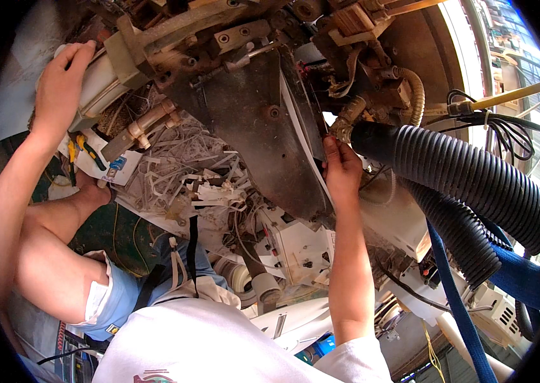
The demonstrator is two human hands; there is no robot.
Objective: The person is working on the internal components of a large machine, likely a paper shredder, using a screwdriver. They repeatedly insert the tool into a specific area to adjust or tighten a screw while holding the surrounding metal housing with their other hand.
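My left hand (62, 86) rests over the outer end of a pale metal cylinder (98, 86) on the machine at upper left. Its fingers lie stretched along the top of it. My right hand (344, 167) is at the right edge of a large dark metal plate (263, 127), just below a brass-coloured fitting (349, 115). Its fingers are closed in a pinch, and what lies between them is hidden. A thin white strip (298, 127) runs along the plate's edge beside these fingers.
Thick black corrugated hoses (468, 172) and blue straps (452, 287) fill the right side. Shredded pale strips (174, 159) litter the area under the plate. Yellow-handled pliers (91, 153) lie near my bare leg (59, 268). A white box (298, 249) stands below the plate.
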